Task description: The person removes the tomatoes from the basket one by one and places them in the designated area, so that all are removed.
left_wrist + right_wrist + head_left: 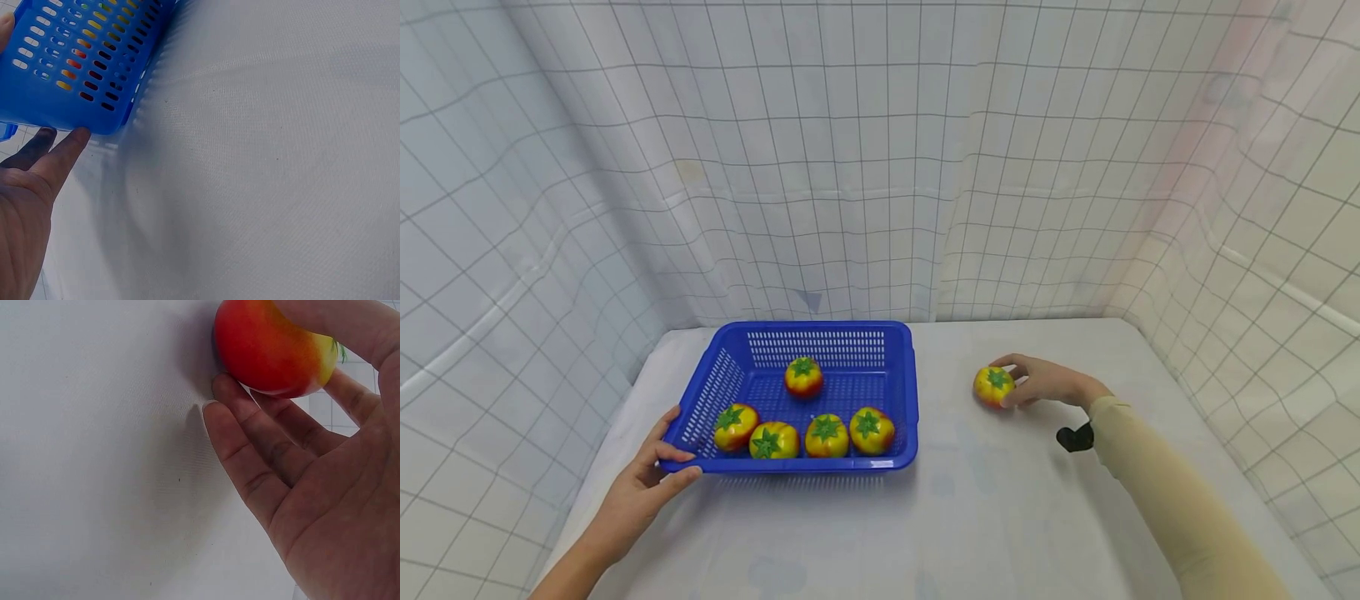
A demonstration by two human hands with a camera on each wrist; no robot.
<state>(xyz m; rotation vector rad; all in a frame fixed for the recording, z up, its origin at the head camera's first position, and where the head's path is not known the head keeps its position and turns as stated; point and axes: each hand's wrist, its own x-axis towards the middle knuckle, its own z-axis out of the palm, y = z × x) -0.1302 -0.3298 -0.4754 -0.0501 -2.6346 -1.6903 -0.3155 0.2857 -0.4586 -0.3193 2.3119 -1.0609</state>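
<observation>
Your right hand (1047, 382) curls round the red-and-yellow tomato (992, 387) on the tabletop (977, 508), right of the blue plastic basket (797, 465) your left hand (634, 493) grips — likely light, firm, slick — best held round its middle.

Blue basket (62, 107), wall pierced by rows of oblong slots. Yellow and red contents (74, 63) show through some slots; other slots dark or pale. Left hand (26, 197) just below the basket, two fingertips (80, 136) touching its lower edge, those fingers nearly straight. Another fingertip at the basket's opposite side, mostly cut off. White cloth (269, 156) spreads out beside the basket, faintly creased, a few dark specks. Soft shadow on the cloth below the basket.
</observation>
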